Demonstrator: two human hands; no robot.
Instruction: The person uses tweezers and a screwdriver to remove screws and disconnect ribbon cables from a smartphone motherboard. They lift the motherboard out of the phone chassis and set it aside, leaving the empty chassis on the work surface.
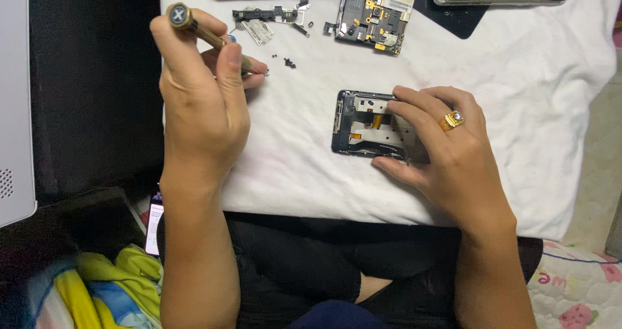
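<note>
Phone frame: light, thin, fragile; right hand fingers pinch its edges. Left hand fingers closed around screwdriver.

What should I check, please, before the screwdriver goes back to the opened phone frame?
1. Frame held steady: ok. The right hand rests on the opened phone frame, fingers on top and thumb at its near edge.
2. Tool in hand: ok. The left hand grips the screwdriver, its tip down near the white cloth.
3. Loose screws together: ok. The small dark screws lie in a cluster on the cloth, right of the tip.
4. Screw on the tip: cannot tell, the fingers hide it.
5. Removed parts out of the way: ok. The circuit board and small brackets lie at the far edge.
</note>
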